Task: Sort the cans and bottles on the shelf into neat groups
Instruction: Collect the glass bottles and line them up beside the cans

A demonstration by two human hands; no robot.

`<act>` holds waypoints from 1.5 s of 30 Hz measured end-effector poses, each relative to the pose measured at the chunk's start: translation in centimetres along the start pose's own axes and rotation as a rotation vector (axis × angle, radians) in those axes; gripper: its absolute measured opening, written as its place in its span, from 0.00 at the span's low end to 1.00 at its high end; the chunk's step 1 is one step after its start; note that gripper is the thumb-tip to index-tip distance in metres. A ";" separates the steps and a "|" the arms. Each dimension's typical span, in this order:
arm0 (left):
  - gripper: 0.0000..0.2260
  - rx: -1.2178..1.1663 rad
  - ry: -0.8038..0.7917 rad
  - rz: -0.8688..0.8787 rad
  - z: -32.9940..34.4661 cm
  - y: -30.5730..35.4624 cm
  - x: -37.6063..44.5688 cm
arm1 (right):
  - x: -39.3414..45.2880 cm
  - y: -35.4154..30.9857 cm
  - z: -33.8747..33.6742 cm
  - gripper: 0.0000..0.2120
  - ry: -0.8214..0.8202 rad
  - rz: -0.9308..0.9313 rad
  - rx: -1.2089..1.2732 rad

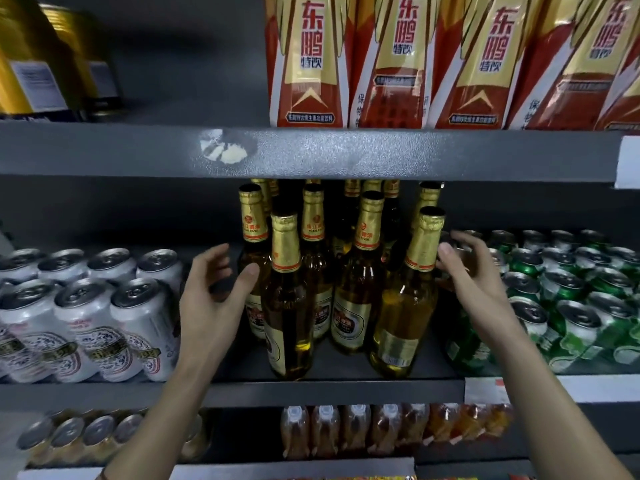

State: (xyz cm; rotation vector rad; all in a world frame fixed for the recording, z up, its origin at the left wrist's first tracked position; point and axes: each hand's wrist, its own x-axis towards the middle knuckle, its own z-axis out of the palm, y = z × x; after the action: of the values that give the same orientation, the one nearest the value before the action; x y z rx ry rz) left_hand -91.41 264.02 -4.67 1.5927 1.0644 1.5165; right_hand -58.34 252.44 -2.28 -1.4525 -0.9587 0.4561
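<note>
Several amber beer bottles (pixel 287 306) with gold foil necks stand clustered in the middle of the grey shelf (pixel 329 389). White cans (pixel 86 317) are grouped to their left, green cans (pixel 571 299) to their right. My left hand (pixel 214 296) is open at the cluster's left side, thumb close to a rear bottle. My right hand (pixel 467 271) is open at the right side, its thumb touching the neck of the front right bottle (pixel 408 299), which leans slightly. Neither hand grips anything.
The upper shelf edge (pixel 311 154) hangs just above the bottle caps. Red and gold drink cartons (pixel 433 60) and gold tins (pixel 45 60) stand above. Below are brown cans (pixel 86 434) and orange drink bottles (pixel 363 427).
</note>
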 end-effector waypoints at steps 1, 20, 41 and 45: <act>0.30 -0.002 -0.014 -0.008 0.0 -0.2 0.1 | -0.2 -0.1 0.1 0.38 0.010 -0.001 -0.002; 0.32 -0.086 -0.097 -0.032 -1.2 -2.6 1.7 | -9.5 -11.4 8.4 0.18 -0.005 -0.601 -0.154; 0.34 -0.107 -0.186 -0.071 -3.8 -1.7 2.4 | -0.3 -8.4 17.9 0.15 -0.083 -0.010 0.126; 0.33 -0.118 -0.208 -0.085 -3.7 -2.0 2.5 | 0.2 -8.0 19.4 0.17 -0.048 0.025 0.105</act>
State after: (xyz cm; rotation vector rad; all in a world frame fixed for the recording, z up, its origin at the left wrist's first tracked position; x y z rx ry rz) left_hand -95.35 266.88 -5.08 1.5648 0.8984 1.3015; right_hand -75.38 263.67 2.55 -1.3645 -0.9419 0.5538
